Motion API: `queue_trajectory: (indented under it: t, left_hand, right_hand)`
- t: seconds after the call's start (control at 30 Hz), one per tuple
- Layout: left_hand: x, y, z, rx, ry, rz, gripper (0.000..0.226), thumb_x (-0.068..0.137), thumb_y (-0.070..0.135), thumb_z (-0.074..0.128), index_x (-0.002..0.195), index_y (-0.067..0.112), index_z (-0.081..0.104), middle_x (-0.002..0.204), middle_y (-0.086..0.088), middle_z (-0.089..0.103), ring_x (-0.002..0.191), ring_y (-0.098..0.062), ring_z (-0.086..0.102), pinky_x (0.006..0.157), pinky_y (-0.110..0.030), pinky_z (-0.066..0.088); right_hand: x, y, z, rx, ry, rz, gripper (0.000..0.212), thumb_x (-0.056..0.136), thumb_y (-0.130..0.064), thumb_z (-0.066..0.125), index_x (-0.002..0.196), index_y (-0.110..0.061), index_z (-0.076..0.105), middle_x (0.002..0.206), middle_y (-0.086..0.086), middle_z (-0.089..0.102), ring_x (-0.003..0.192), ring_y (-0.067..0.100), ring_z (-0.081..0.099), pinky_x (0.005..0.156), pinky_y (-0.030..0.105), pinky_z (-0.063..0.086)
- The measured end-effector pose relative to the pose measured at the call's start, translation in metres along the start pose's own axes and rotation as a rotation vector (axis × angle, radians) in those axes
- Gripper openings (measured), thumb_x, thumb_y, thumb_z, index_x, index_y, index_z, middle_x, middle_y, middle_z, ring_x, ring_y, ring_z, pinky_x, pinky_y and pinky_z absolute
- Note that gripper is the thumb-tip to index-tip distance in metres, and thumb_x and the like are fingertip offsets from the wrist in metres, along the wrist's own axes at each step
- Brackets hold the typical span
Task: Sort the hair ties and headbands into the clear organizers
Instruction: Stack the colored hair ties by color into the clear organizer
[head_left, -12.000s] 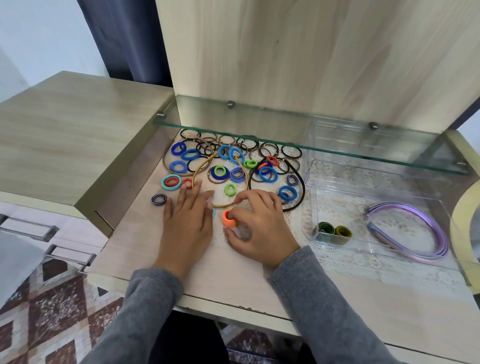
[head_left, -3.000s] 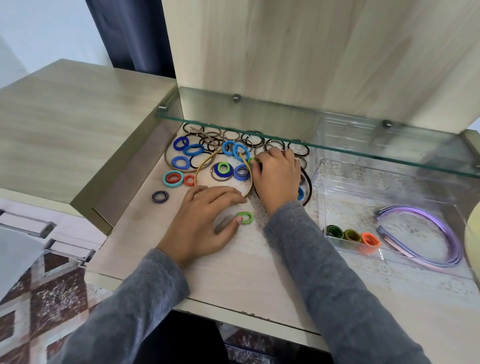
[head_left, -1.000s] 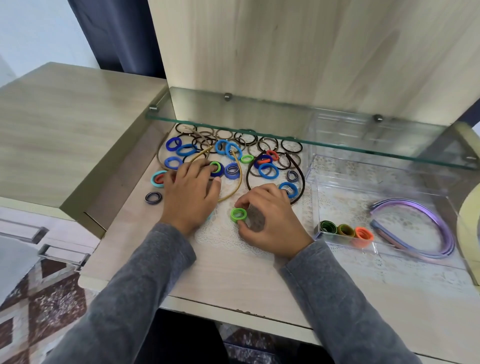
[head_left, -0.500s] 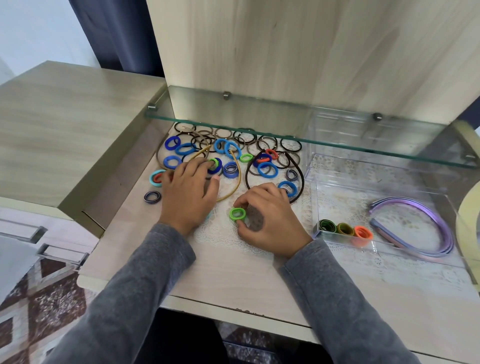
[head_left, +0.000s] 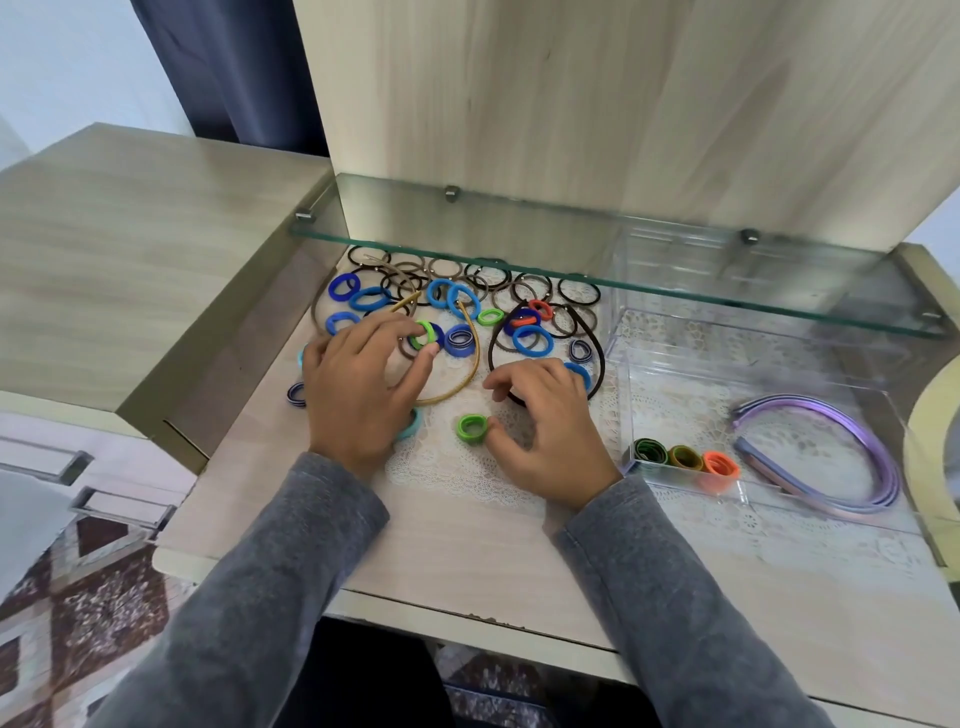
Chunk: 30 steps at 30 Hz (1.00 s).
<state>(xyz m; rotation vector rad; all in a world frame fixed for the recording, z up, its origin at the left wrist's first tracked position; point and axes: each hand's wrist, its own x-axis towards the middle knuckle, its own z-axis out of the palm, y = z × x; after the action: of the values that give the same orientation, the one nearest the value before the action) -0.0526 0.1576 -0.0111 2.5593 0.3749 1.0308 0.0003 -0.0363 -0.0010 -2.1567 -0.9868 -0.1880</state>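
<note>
DESK, HEAD CAM: A person in grey sleeves (head_left: 291, 571) works over hair ties on a wooden desk (head_left: 467, 566). L hand (head_left: 363, 384) lies across the near edge of the tie pile (head_left: 467, 306). Its forefinger and thumb pinch the back green tie (head_left: 422, 333), which sits on a dark blue loop. The other fingers lie fairly straight.

R hand (head_left: 545, 421) rests on the lace mat (head_left: 441, 467), fingers loosely arched and gripping nothing. Its thumb tip touches the front green tie (head_left: 471, 428), a rolled loop lying on the mat btwn the two hands, apart from the pile.

The pile of blue, black, brown, orange and striped loops spreads under a glass shelf (head_left: 571, 260). A gold headband (head_left: 474, 358) and a brown headband (head_left: 600, 364) curve through it. A teal tie (head_left: 408, 428) peeks from under the L palm. A striped tie (head_left: 295, 395) lies just L of that hand.

To the R, the clear organizer (head_left: 626, 395) holds three rolled loops in a row in its front-L slot: dark green tie (head_left: 650, 451), olive tie (head_left: 684, 457), orange tie (head_left: 719, 464). Purple headbands (head_left: 810, 402) lie in its larger section, well apart from both hands.
</note>
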Motion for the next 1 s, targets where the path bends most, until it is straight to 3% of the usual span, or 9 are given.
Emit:
queue_trajectory:
  t: [0.13, 0.23, 0.47, 1.0]
  left_hand:
    - [-0.004, 0.002, -0.004, -0.07, 0.062, 0.134, 0.015, 0.096, 0.033, 0.064, 0.102, 0.021, 0.072, 0.113, 0.009, 0.07, 0.102, -0.016, 0.066, 0.086, -0.045, 0.045]
    - [-0.013, 0.005, -0.009, -0.064, 0.058, 0.28, 0.014, 0.097, 0.031, 0.065, 0.1, 0.019, 0.072, 0.11, 0.008, 0.071, 0.098, -0.015, 0.067, 0.085, -0.038, 0.044]
    - [-0.028, 0.013, -0.013, -0.096, -0.139, 0.477, 0.014, 0.091, 0.031, 0.068, 0.099, 0.02, 0.071, 0.107, 0.008, 0.07, 0.098, -0.014, 0.066, 0.083, -0.037, 0.045]
    - [-0.028, 0.015, -0.014, -0.034, -0.29, 0.469, 0.024, 0.091, 0.04, 0.058, 0.108, 0.027, 0.069, 0.11, 0.012, 0.069, 0.105, -0.012, 0.062, 0.088, -0.032, 0.038]
  right_hand:
    - [0.0, 0.0, 0.0, -0.008, 0.036, 0.034, 0.03, 0.076, -0.037, 0.049, 0.101, -0.024, 0.058, 0.091, -0.015, 0.055, 0.098, 0.009, 0.043, 0.09, 0.035, 0.033]
    - [0.0, 0.0, -0.001, -0.027, 0.077, 0.069, 0.027, 0.077, -0.037, 0.047, 0.097, -0.023, 0.057, 0.093, -0.017, 0.055, 0.099, 0.009, 0.042, 0.09, 0.033, 0.031]
    - [0.0, 0.005, 0.003, -0.078, 0.189, 0.152, 0.017, 0.08, -0.027, 0.047, 0.094, -0.023, 0.056, 0.095, -0.016, 0.057, 0.099, 0.007, 0.042, 0.086, 0.031, 0.03]
    - [0.002, 0.009, 0.006, -0.069, 0.202, 0.189, 0.016, 0.08, -0.021, 0.05, 0.095, -0.02, 0.056, 0.096, -0.012, 0.058, 0.1, 0.01, 0.041, 0.086, 0.036, 0.035]
